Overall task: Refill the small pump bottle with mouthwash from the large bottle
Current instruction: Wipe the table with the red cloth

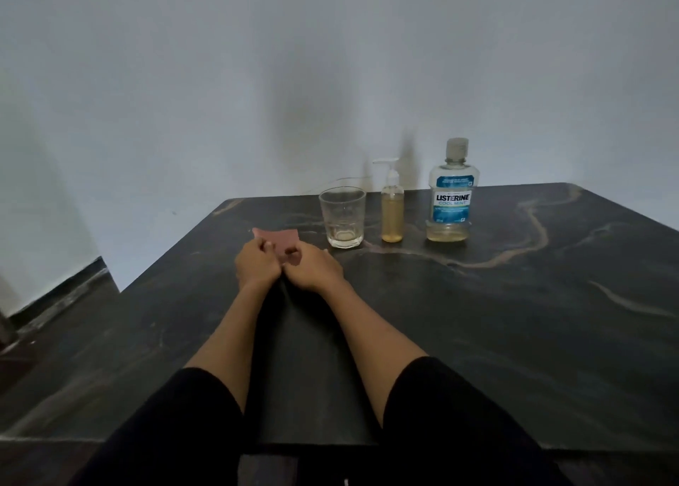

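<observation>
dark marble-patterned stone with tan veins forms the top of the desk (514, 302), which stands against a plain pale wall (220, 81). three containers stand upright in a row near the far edge of the desk. at the left of the row is a clear faceted drinking glass (342, 216), which looks empty or nearly so. just beside it, in the middle, is the small clear pump bottle (392, 206) with a white pump head; it holds amber liquid up to about its shoulder. to the right, apart from the pump bottle, is the large clear mouthwash bottle (453, 191) with a blue-and-white label and a grey cap; the cap is on, and only a shallow layer of pale amber liquid shows at the bottom.

a small pink piece of paper or cloth (281, 241) lies flat on the desk, near and to the left of the glass. both hands are close together at its near edge. the left hand (257, 261) has its fingers curled onto the left part of the pink piece. the right hand (315, 268) pinches the near right corner between thumb and fingers. neither hand touches either bottle. black sleeves (459, 419) cover both upper arms; the forearms are bare.
</observation>
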